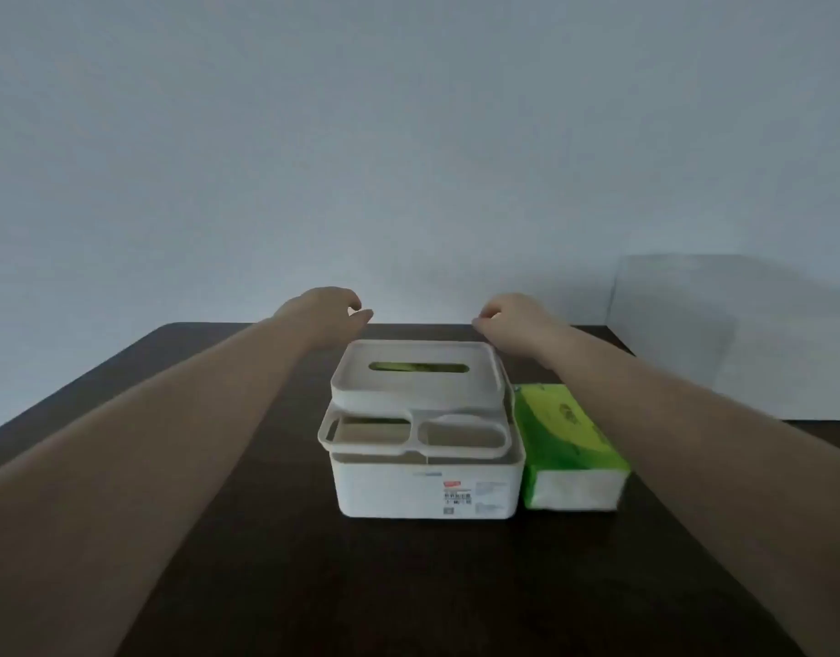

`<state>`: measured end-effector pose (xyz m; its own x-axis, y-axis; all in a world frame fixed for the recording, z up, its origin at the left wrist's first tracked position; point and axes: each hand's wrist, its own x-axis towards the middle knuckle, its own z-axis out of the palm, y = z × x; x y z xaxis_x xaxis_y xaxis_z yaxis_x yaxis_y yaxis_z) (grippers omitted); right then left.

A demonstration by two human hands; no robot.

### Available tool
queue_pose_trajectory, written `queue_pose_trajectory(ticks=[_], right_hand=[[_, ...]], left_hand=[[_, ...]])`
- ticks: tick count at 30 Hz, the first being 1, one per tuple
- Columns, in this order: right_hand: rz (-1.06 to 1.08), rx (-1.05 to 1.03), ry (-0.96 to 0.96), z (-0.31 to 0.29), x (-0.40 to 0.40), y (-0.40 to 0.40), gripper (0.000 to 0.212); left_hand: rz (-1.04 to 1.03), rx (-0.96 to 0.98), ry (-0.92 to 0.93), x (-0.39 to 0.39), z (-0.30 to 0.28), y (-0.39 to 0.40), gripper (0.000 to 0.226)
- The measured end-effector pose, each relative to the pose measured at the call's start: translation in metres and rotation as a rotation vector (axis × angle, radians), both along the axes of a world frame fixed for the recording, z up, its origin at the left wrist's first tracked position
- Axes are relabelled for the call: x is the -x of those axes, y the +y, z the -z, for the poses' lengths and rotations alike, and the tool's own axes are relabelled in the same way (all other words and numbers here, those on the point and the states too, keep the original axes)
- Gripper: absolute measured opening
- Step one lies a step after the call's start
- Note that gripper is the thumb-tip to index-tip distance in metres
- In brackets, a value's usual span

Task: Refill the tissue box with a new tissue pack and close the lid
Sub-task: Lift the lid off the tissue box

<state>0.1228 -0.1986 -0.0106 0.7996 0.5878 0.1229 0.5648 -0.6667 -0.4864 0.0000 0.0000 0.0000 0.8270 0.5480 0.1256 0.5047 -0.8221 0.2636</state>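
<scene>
A white plastic tissue box (427, 486) stands in the middle of the dark table, a label on its front wall. Its slotted lid (415, 372) lies on the rear half, and green shows through the slot. In front of the lid is a tray section with two compartments (413, 431). A green tissue pack (569, 445) lies flat against the box's right side. My left hand (330, 310) hovers above and behind the lid's left rear corner, fingers curled, holding nothing. My right hand (508, 317) hovers likewise behind the right rear corner.
The dark brown table (247, 538) runs back to a plain pale wall (408, 135). A pale panel or box (740, 334) stands at the far right against the wall. Both forearms reach in from the lower corners on either side of the tissue box.
</scene>
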Motion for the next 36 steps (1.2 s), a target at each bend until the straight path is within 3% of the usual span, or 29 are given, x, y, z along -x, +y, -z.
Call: queue_pose_trajectory(ticks=[6,12,17,29,36], right_hand=[[0.105,0.013,0.004,0.003,0.05,-0.043,0.024],[0.125,0.087,0.093,-0.007,0.071,-0.054,0.016],[0.124,0.16,0.118,0.003,0.074,-0.052,0.026],[0.222,-0.028,0.161,0.019,0.062,-0.034,0.024],[0.236,-0.176,0.1,0.003,0.068,-0.015,0.027]], left_hand=[[-0.07,0.073,-0.072,0.063,0.012,-0.025,0.029],[-0.109,0.206,-0.063,0.085,0.005,-0.042,0.03],[-0.102,0.302,-0.043,0.081,0.019,-0.037,0.029],[-0.088,0.372,-0.136,0.07,0.038,-0.021,0.016],[-0.156,0.386,-0.381,0.077,0.026,-0.001,0.008]])
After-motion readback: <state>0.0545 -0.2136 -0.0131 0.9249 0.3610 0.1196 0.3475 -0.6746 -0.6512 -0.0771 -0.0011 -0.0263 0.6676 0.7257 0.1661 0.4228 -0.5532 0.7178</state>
